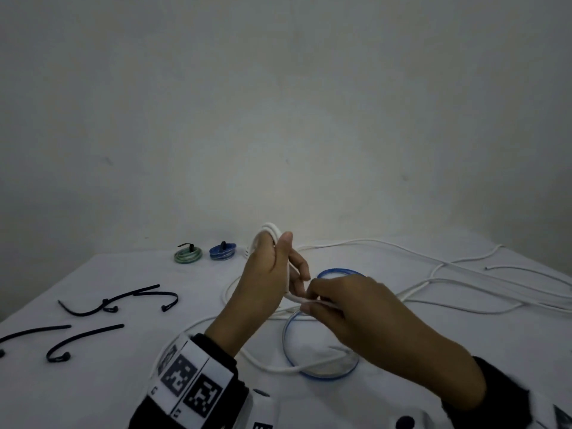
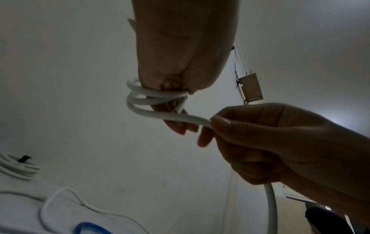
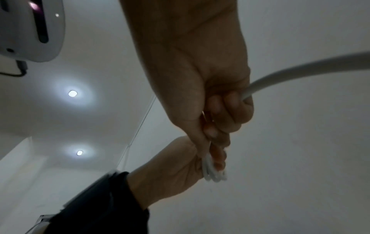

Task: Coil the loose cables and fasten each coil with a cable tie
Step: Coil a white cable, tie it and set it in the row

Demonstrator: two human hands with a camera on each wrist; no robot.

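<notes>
My left hand (image 1: 272, 274) is raised above the table and grips a small coil of white cable (image 1: 270, 228), whose loops (image 2: 140, 101) wrap around its fingers. My right hand (image 1: 356, 308) pinches the same white cable (image 2: 180, 118) just beside the coil, and the strand (image 3: 300, 69) runs on through its curled fingers. The rest of the white cable (image 1: 433, 267) trails loose over the table to the right. A loose blue cable loop (image 1: 322, 370) lies under my hands. Several black cable ties (image 1: 123, 297) lie at the left.
A tied green coil (image 1: 188, 255) and a tied blue coil (image 1: 222, 252) sit at the back of the white table (image 1: 93, 391) by the wall. A tied white coil (image 2: 16, 167) lies beside them. More white cable (image 1: 526, 270) sprawls at the right.
</notes>
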